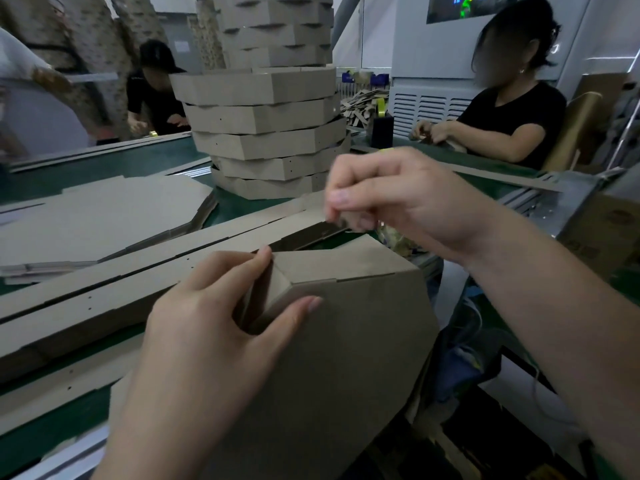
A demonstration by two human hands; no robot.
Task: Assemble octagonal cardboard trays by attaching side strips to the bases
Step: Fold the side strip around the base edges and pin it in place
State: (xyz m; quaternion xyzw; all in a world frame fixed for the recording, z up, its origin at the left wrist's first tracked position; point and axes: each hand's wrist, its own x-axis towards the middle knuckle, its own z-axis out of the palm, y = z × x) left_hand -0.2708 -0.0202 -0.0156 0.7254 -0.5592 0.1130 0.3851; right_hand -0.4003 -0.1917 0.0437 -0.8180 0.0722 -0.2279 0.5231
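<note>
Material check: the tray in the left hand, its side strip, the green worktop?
Tray: matte grey-brown cardboard, uncoated by the look; crisp creases, raw cut edges. Side strip: same board, it seems. Worktop: dark green, smooth, faint sheen; perhaps rubber or PVC matting, cannot tell which.

I am standing in a cardboard packaging workshop. Finished octagonal trays (259, 133) are standing in a tall stack on the green worktable (104, 164), with flat bases (97, 216) and side strips (138, 271) lying beside them. One worker (509, 123) and another (152, 98) are sitting opposite, with cardboard scraps (360, 102) lying heaped behind.
</note>
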